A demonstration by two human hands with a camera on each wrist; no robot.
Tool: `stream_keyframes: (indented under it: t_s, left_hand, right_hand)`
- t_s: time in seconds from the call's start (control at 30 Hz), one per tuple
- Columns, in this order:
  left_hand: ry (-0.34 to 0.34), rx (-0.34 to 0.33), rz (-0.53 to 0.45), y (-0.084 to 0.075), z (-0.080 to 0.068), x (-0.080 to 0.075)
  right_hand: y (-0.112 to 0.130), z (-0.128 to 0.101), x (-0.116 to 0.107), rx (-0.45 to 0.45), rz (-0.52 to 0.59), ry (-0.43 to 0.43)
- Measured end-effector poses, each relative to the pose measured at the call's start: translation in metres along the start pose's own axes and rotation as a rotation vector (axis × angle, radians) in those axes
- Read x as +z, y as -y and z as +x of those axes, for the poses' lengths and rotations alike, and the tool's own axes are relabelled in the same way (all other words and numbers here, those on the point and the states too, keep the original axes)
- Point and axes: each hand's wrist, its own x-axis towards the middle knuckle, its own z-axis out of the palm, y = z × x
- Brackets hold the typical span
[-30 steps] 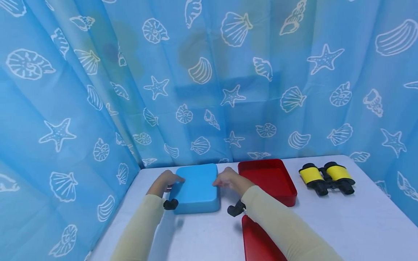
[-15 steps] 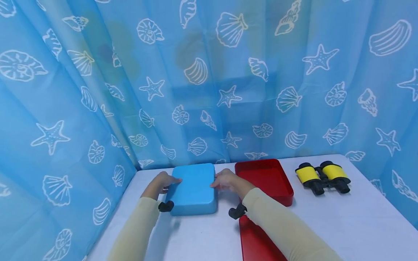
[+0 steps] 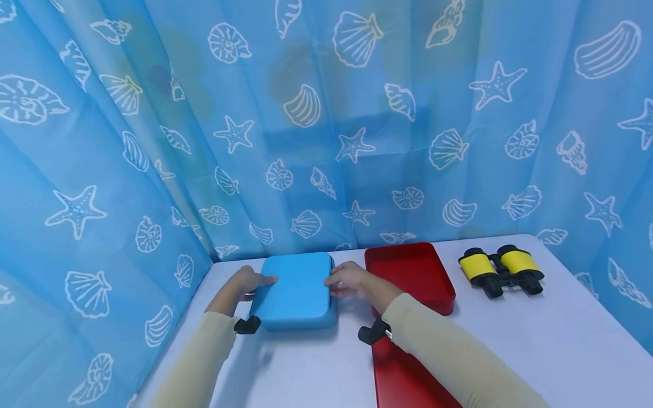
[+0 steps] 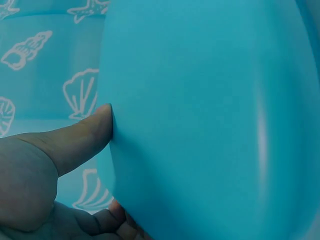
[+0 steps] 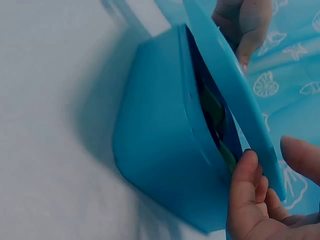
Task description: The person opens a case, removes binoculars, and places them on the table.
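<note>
Head view: white table point(image 3: 535, 345), blue seashell curtain point(image 3: 357, 113) behind.

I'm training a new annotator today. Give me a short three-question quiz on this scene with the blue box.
1. True or false: the lid sits fully shut on the blue box.
2. Which thing lies farthest right on the table? A) binoculars B) red tray C) blue box
3. Fill in: the left hand and right hand both grip the ____.

Key: 1 false, a gap shows at one edge in the right wrist view. 2 A. 3 lid.
</note>
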Motion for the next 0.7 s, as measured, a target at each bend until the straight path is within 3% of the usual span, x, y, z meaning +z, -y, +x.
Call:
stream_keyframes:
  t_s: [0.3, 0.53, 0.7]
  left_hand:
    - [0.005, 0.011, 0.030, 0.022, -0.022, 0.002]
    - [0.025, 0.071, -0.010, 0.046, -0.045, 0.006]
    - [0.026, 0.060, -0.024, 0.058, -0.059, 0.010]
  right_hand:
    - [-0.015, -0.029, 0.007, -0.018, 0.060, 0.079]
    - [-0.027, -0.053, 0.018, -0.009, 0.036, 0.076]
    - [-0.033, -0.072, 0.023, -0.001, 0.016, 0.066]
